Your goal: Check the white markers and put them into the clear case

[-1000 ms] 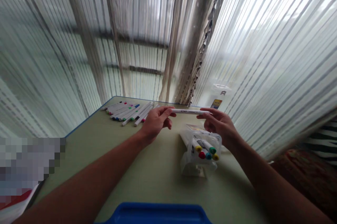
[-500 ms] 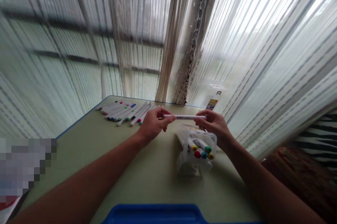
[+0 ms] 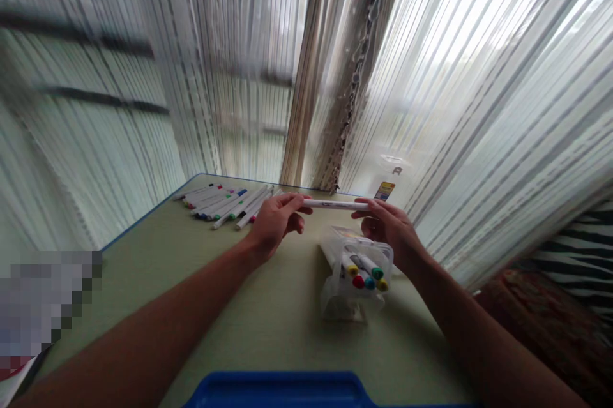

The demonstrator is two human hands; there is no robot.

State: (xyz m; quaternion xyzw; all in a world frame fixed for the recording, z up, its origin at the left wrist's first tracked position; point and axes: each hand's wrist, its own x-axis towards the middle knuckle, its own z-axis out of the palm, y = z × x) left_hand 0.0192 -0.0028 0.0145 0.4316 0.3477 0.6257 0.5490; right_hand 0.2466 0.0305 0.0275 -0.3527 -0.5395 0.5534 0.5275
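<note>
A white marker pen (image 3: 335, 205) is held level above the green table (image 3: 201, 280), one end in each hand. My left hand (image 3: 275, 223) pinches its left end with thumb and fingers. My right hand (image 3: 390, 226) pinches the right end. Just below the right hand lies a clear plastic pen case (image 3: 354, 277) on its side, with several markers inside showing yellow, red, blue and green caps. A row of several white markers (image 3: 225, 202) with coloured caps lies on the table at the far left, beyond my left hand.
Sheer striped curtains (image 3: 479, 108) hang close behind and to the right of the table. A blue plastic edge (image 3: 282, 389) shows at the bottom. A small yellow label (image 3: 384, 190) sits behind the curtain. Patterned fabric (image 3: 565, 293) lies at the right.
Both hands have kept hold of the marker, dipping slightly then lifting it again. The camera view has shifted a little; the case and the row of markers have stayed put.
</note>
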